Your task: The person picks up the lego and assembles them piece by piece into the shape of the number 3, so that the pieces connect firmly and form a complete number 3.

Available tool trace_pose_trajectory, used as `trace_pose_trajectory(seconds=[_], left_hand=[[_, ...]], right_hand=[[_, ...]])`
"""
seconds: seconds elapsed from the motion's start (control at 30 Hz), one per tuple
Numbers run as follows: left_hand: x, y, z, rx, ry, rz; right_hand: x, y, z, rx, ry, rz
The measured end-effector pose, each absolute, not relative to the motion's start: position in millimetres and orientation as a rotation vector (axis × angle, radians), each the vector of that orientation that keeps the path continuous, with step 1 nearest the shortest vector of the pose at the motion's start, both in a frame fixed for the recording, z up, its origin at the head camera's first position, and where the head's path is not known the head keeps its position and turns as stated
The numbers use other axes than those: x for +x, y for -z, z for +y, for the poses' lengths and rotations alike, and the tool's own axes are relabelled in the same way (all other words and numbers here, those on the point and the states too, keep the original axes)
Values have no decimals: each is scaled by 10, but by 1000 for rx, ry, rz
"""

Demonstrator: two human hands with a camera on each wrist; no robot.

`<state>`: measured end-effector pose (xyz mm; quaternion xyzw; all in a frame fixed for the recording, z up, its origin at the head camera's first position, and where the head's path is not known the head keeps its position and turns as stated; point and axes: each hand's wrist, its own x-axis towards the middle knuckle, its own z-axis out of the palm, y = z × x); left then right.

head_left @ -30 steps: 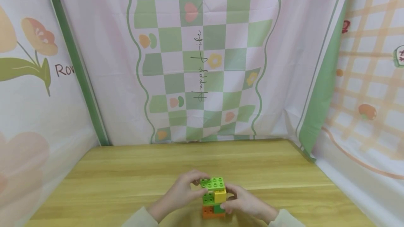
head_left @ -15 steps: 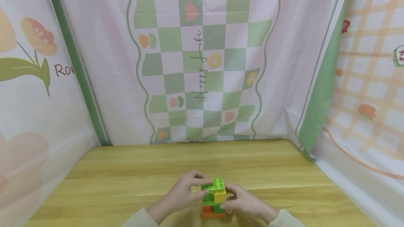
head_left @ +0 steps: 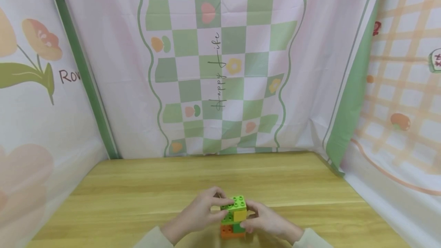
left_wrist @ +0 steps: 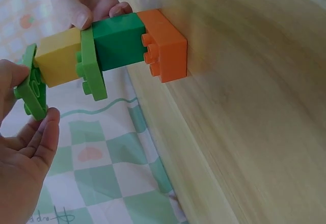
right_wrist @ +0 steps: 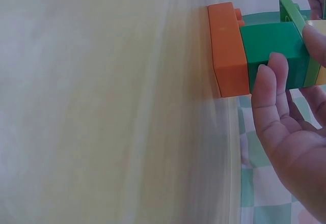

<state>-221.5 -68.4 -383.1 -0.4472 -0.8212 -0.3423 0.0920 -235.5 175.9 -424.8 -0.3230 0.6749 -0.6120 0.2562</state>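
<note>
A tower of toy building blocks stands upright on the table. Its base is an orange brick [left_wrist: 170, 51], with a dark green brick [left_wrist: 119, 40] on it. Above come a thin light green plate [left_wrist: 94, 76], a yellow brick [left_wrist: 60, 56] and a top light green plate [head_left: 239, 203]. My left hand [head_left: 200, 210] pinches the top plate at its left end, index finger over the studs. In the left wrist view this plate sits slightly tilted against the yellow brick. From the right, my right hand [head_left: 267, 220] holds the tower, fingers on the dark green brick, thumb higher up.
The wooden table [head_left: 138, 190] reaches back to a checkered curtain [head_left: 220, 87]. Patterned cloths hang on both sides, the left cloth [head_left: 34, 125] with printed flowers and the right cloth [head_left: 399, 87] with an orange grid.
The top light green plate has shifted slightly right and down over the yellow brick. My left index finger has moved farther across its studs. The right hand stays in place.
</note>
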Motion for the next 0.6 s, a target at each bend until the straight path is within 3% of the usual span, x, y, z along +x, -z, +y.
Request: trace_pose_trajectory(seconds=[0.6], left_hand=[[-2261, 3771, -668, -1436, 810, -2402]], right_hand=[[-2366, 4272, 1772, -895, 1661, 1829]])
